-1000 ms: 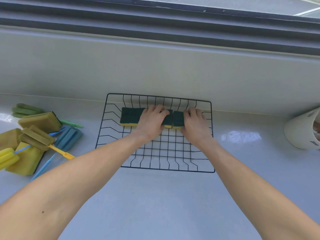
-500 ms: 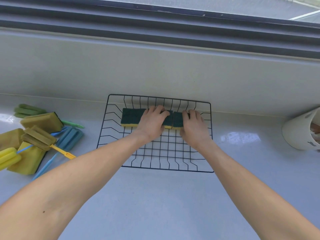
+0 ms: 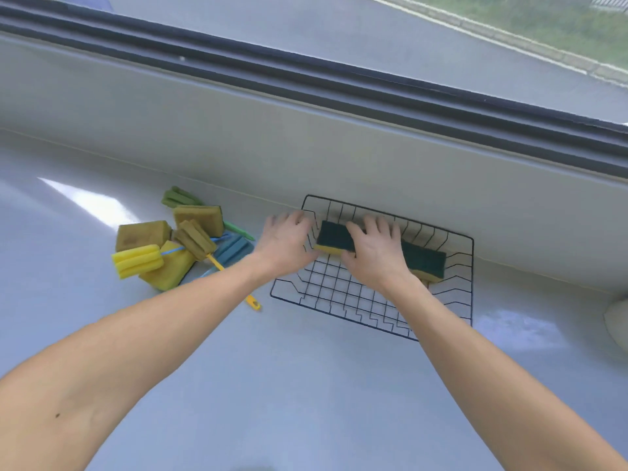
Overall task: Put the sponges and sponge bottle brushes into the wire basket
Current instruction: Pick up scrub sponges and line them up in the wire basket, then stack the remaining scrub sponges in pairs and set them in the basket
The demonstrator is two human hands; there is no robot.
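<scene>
The black wire basket (image 3: 339,316) stands on the grey counter by the wall. Two green-topped yellow sponges lie end to end along its back: the left sponge (image 3: 333,236) and the right sponge (image 3: 426,262). My right hand (image 3: 373,254) rests flat across where they meet, fingers spread. My left hand (image 3: 285,243) hovers open at the basket's left rim, holding nothing. To the left lies a pile: a yellow sponge brush (image 3: 137,261), an olive brush (image 3: 195,239), a blue brush (image 3: 234,249), a green brush (image 3: 178,198) and several sponges (image 3: 142,234).
A white container (image 3: 616,321) shows at the right edge of the counter. The wall and a window sill run close behind the basket. The olive brush's yellow handle (image 3: 253,303) reaches toward the basket's front left corner.
My left hand has come off the left sponge and moved left to the basket's rim. My right hand has slid left over the seam between the sponges. The view has swung left.
</scene>
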